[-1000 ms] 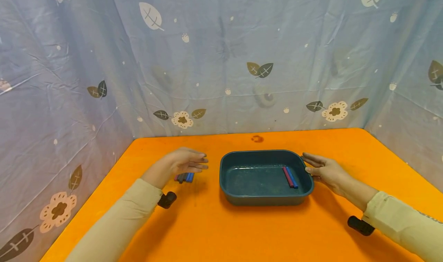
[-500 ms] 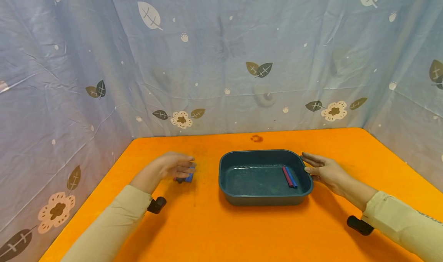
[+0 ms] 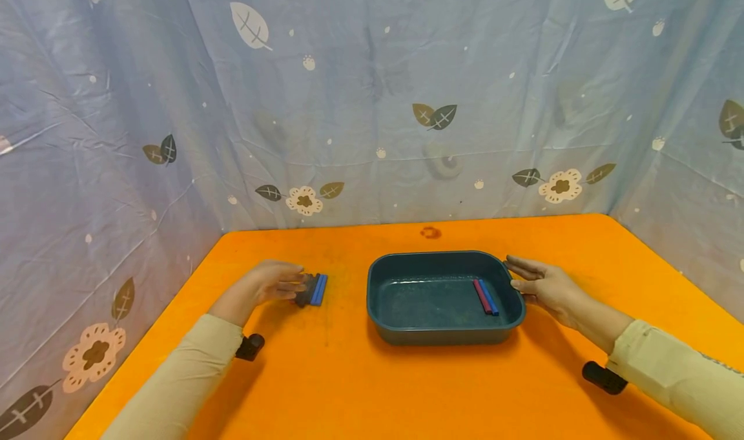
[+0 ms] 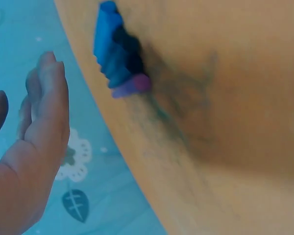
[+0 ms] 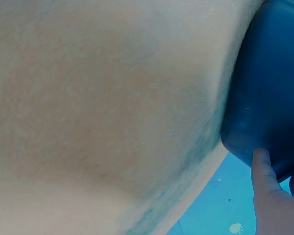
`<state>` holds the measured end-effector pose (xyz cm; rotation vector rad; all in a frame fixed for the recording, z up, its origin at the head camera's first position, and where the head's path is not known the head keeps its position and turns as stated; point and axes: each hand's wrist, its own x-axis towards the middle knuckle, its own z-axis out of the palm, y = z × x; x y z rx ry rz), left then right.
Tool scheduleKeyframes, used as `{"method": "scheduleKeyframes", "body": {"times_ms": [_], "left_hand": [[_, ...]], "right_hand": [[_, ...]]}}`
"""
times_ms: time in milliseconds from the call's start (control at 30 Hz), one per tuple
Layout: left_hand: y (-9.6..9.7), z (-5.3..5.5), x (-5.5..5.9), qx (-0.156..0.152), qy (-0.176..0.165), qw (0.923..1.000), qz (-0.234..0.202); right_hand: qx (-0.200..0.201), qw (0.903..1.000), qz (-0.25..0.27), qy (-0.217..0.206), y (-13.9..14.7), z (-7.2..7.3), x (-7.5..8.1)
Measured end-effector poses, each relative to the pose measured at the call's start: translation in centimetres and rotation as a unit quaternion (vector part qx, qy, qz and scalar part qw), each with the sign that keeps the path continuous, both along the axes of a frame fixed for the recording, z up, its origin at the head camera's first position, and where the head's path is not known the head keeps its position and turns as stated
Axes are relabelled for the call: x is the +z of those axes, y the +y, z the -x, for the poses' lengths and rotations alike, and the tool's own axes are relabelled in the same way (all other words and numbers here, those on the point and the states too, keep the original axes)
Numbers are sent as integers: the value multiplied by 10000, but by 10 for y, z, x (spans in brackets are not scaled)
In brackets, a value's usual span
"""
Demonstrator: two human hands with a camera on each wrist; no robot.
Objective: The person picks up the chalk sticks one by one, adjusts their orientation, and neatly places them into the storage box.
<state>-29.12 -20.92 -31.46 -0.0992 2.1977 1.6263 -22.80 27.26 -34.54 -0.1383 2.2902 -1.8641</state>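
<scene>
My left hand (image 3: 270, 282) hovers at the left end of a small row of coloured sticks (image 3: 319, 289), its fingers fairly straight and holding nothing. Blue and black sticks show in the head view; the left wrist view adds a purple-pink one at the end of the bundle (image 4: 121, 54). Their exact kind is unclear. A dark teal rectangular tub (image 3: 444, 336) stands to the right. Inside it, near the right end, lie a pink stick (image 3: 482, 296) and a blue stick (image 3: 489, 296) side by side. With extended fingers, my right hand (image 3: 549, 291) touches the tub's right end.
An orange table (image 3: 372, 395) bears everything. Patterned blue curtains (image 3: 372, 104) close off the back and both sides. A reddish smudge (image 3: 431, 232) marks the surface behind the tub. Dark wrist cameras sit under both sleeves.
My left hand has moved left and slightly down, from above the stick row to its left end, uncovering the blue sticks. The right hand and the tub have stayed put.
</scene>
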Motion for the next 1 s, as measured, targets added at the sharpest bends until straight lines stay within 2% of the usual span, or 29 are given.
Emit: {"method": "scheduleKeyframes", "body": {"times_ms": [67,300,433,667,867,1000], "left_hand": [[-2,2,-2,92,22,10000,-6],[-15,12,-12,-103,122,9997,161],[-20,18,-16,-57,132,9998,130],[-27,20,-23,-155,158,9988,432],[-30,25,-27,-254,104,9973,675],[-31,31,-30,-169,-41,9976,670]], "right_hand": [[-5,10000,21,-1,0,0,0],[-2,10000,57,0,1,0,0],[17,10000,50,-7,1,0,-1],[35,10000,77,-26,0,0,0],[4,10000,42,-42,-1,0,0],[-15,10000,3,-38,-1,0,0]]}}
